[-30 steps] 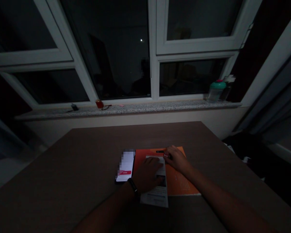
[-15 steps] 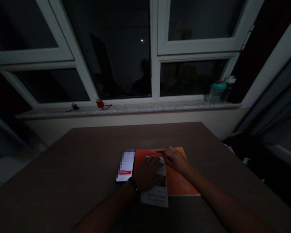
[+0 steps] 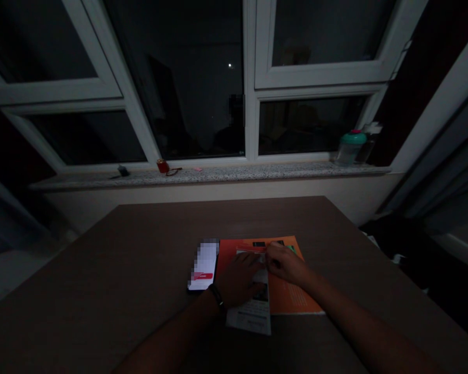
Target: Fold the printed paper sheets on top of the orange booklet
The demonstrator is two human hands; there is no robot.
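Observation:
A folded strip of printed paper (image 3: 250, 318) lies partly on an orange book (image 3: 286, 296), its near end reaching past the book's edge. My left hand (image 3: 239, 280) rests flat on this paper with its fingers stretched out, covering much of it. At the paper's upper right corner, my right hand (image 3: 285, 263) is closed, its fingers curled in. Whatever those fingertips hold, if anything, is hidden. A phone (image 3: 203, 266) with a lit screen lies just left of the book. A dark band is on my left wrist.
The brown table (image 3: 148, 254) stands before a window. On the stone sill (image 3: 234, 174) are a small red jar (image 3: 163, 166), a small dark object (image 3: 122, 170) and a bottle with a teal lid (image 3: 351, 148). Curtains hang at both sides.
My right hand has shifted slightly, uncovering more of the dark and green print at the book's top. A red strip now shows along the paper's top edge. My left hand stays in place.

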